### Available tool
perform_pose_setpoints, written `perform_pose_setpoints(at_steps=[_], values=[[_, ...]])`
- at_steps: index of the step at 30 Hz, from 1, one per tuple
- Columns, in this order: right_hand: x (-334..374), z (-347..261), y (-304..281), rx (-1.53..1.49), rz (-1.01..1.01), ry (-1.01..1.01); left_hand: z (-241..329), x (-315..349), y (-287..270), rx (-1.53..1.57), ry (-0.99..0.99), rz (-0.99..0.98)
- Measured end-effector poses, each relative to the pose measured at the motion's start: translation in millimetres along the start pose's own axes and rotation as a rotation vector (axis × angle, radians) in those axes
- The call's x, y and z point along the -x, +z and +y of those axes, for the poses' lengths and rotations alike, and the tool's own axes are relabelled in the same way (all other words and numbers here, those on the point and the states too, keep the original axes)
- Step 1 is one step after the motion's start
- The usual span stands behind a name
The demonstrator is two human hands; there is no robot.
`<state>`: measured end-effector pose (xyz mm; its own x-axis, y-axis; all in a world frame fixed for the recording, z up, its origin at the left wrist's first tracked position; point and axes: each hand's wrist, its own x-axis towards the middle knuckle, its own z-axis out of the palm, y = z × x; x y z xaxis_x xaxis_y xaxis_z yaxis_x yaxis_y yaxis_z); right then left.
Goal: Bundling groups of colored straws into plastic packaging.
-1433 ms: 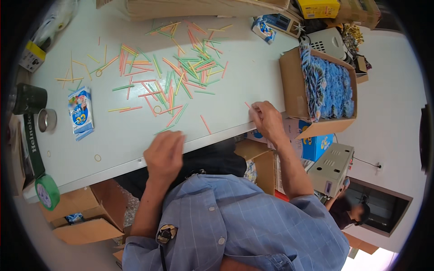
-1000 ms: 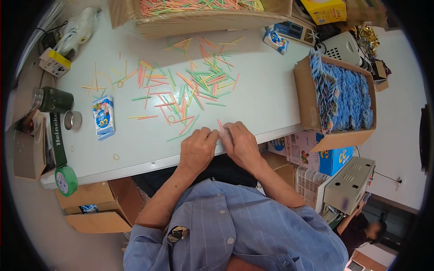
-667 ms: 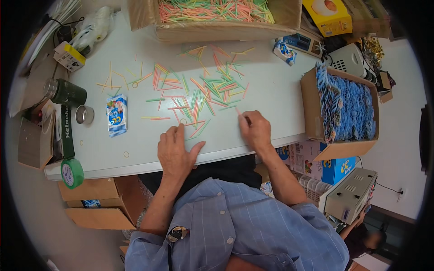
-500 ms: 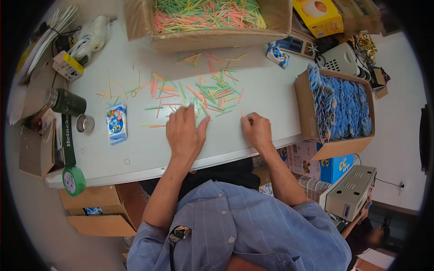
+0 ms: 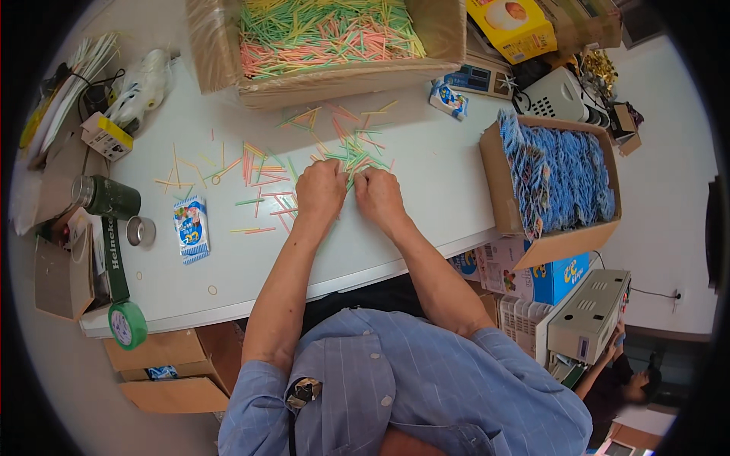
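Watching the middle of the table

From my distant seat I work with one view, the head camera. At the centre of the frame the left hand and the right hand rest knuckles up, just beside each other, over the near side of a heap of loose sticks in pink, green and yellow. The fingers of both are curled downward. The fingertips are hidden from me, so I cannot tell whether either hand is grasping a stick or only touching the heap. My guess is that they sit so close so that both sets of fingers can meet at one small spot.

More sticks lie scattered toward the left of the frame, many crossing. At the top, an open box holds a mass of similar sticks; I judge it sits there to be within reach yet leave room for the arms. At right, another carton is packed with blue packets set close together, probably so they support one another. At left a blue-and-white packet lies flat, near a dark jar. Green tape sits at the table's lower-left corner, seemingly out of the arms' way.
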<state>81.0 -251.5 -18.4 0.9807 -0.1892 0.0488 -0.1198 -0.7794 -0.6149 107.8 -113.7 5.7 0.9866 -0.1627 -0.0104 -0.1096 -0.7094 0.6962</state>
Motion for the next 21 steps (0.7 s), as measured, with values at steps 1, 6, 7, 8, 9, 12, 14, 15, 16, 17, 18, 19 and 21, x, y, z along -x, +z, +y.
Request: perform_pose_setpoints(at_steps=[1, 6, 7, 8, 9, 12, 14, 15, 16, 17, 18, 19, 21], values=[[-3, 3, -2, -0.001, -0.003, -0.004, -1, 2, 0, 0.000, -0.004, 0.004], [-9, -12, -38, 0.003, -0.315, 0.167, -17, 15, 2, 0.284, -0.048, 0.129], [-12, -16, -37, 0.004, -0.317, 0.166, -19, 15, 3, 0.285, -0.051, 0.130], [-17, -19, -36, 0.087, -0.342, 0.196, -16, 14, 5, 0.278, -0.068, 0.129], [-23, -27, -34, 0.170, -0.369, 0.224, -15, 13, 6, 0.270, -0.088, 0.130], [-39, -57, -29, 0.363, -0.480, 0.242, -15, 14, 7, 0.299, -0.083, 0.136], [-46, -65, -20, 0.430, -0.514, 0.206, -18, 16, 8, 0.312, -0.058, 0.146], [-48, -68, -17, 0.494, -0.550, 0.170, -21, 17, 8, 0.320, -0.037, 0.155], [-48, -69, -15, 0.501, -0.550, 0.163, -23, 20, 8, 0.325, -0.039, 0.163], [-47, -70, -13, 0.525, -0.536, 0.143, -26, 23, 7, 0.358, -0.056, 0.159], [-46, -71, -11, 0.550, -0.522, 0.121, -29, 27, 6, 0.392, -0.073, 0.156], [-46, -71, -8, 0.558, -0.527, 0.107, -33, 31, 4, 0.397, -0.082, 0.169], [-47, -68, -6, 0.699, -0.611, -0.058, -38, 39, -2, 0.401, -0.065, 0.215]])
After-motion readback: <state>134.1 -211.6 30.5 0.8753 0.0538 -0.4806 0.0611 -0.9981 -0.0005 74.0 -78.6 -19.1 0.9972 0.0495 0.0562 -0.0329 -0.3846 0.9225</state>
